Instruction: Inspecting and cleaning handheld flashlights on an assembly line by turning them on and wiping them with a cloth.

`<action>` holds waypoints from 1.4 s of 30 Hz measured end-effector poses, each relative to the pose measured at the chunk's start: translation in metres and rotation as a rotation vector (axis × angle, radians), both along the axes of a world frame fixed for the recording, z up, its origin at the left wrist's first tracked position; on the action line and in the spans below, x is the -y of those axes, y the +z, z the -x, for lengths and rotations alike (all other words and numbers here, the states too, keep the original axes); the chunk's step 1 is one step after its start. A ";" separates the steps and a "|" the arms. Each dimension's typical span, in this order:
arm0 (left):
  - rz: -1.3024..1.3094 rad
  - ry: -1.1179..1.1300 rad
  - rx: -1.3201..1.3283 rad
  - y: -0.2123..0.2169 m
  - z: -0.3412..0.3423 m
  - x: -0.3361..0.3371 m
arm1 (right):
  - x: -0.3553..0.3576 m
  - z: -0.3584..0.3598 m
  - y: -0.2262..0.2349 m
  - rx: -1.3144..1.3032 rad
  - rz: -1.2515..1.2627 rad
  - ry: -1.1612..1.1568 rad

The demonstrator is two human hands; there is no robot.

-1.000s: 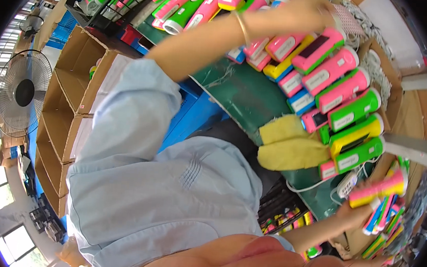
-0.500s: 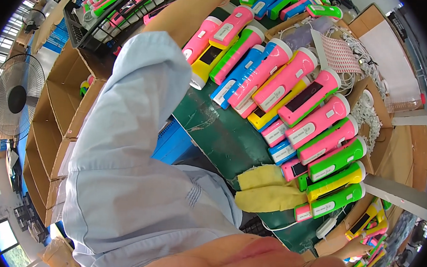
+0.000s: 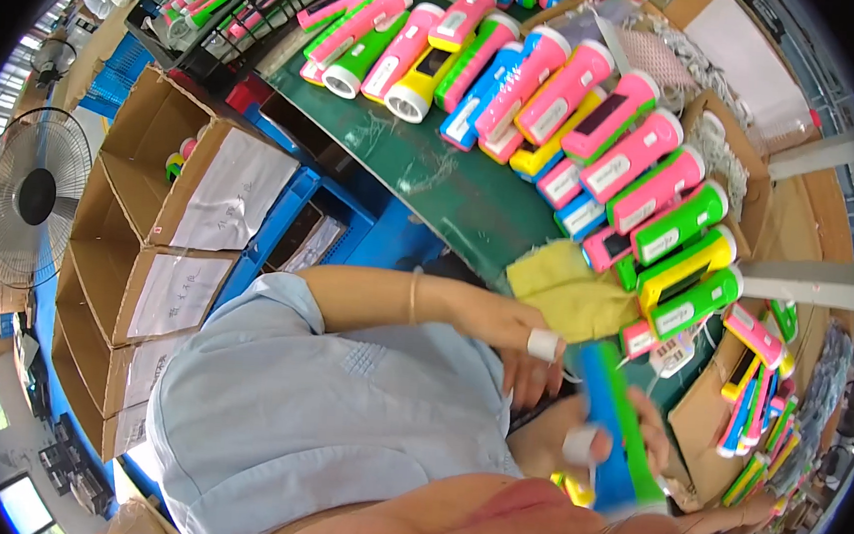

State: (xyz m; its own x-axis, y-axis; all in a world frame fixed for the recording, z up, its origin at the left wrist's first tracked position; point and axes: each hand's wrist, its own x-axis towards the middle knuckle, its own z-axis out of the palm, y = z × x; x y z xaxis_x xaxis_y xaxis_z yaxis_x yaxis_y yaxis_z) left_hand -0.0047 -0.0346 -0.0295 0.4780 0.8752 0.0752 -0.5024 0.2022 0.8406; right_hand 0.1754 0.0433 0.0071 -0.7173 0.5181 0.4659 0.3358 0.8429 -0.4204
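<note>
In my right hand (image 3: pixel 574 444) is a blue and green flashlight (image 3: pixel 607 427), blurred by motion, held upright close to my body. White tape wraps that hand's thumb. My left hand (image 3: pixel 502 328) is bent in front of my chest near the upper end of this flashlight, with white tape round one finger. Its fingers hang down slightly apart, partly in shadow, and nothing shows in them. Just beyond lies a folded yellow cloth (image 3: pixel 571 290) on the green tabletop (image 3: pixel 405 170). Rows of pink, green, blue and yellow flashlights (image 3: pixel 646 159) curve along the table, some stacked.
A black basket (image 3: pixel 228 51) of flashlights stands at the far left. Cardboard compartments (image 3: pixel 106 262) and blue crates (image 3: pixel 350 226) are on my left, with a fan (image 3: pixel 34 196) behind. Boxes of white cables (image 3: pixel 722 150) line the far side. At lower right, another person's arm (image 3: pixel 738 517) reaches toward more flashlights.
My left arm has drawn back from the far-left end of the flashlight row to my chest, uncovering flashlights there. My right hand has come into view with the blue and green flashlight.
</note>
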 end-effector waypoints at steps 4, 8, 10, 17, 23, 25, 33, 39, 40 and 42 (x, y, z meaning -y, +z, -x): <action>-0.064 0.605 -0.366 -0.004 -0.008 0.005 | 0.018 0.049 -0.008 -0.279 0.638 -0.164; 0.098 0.780 -0.318 0.006 -0.008 -0.004 | 0.015 0.039 -0.034 -0.248 0.649 0.092; 0.145 0.875 -0.073 0.014 0.002 -0.019 | 0.007 0.034 -0.037 -0.449 0.831 0.117; 0.349 0.610 0.182 0.046 0.012 -0.054 | -0.004 0.023 -0.060 -0.400 0.951 0.002; 0.338 0.580 0.289 0.041 0.011 -0.071 | -0.009 0.021 -0.063 -0.445 0.995 -0.018; 0.338 0.549 0.251 0.043 0.009 -0.071 | -0.008 0.020 -0.068 -0.430 0.927 -0.023; 0.418 0.618 0.178 0.045 0.005 -0.068 | -0.001 0.019 -0.079 -0.453 0.785 -0.027; 0.469 0.729 0.098 0.037 0.011 -0.070 | -0.004 0.017 -0.071 -0.355 0.837 -0.089; 0.404 0.774 0.008 0.034 0.012 -0.070 | -0.008 0.017 -0.066 -0.348 0.807 -0.097; 0.182 0.687 -0.069 0.043 0.025 -0.072 | -0.013 0.013 -0.047 -0.444 0.936 -0.092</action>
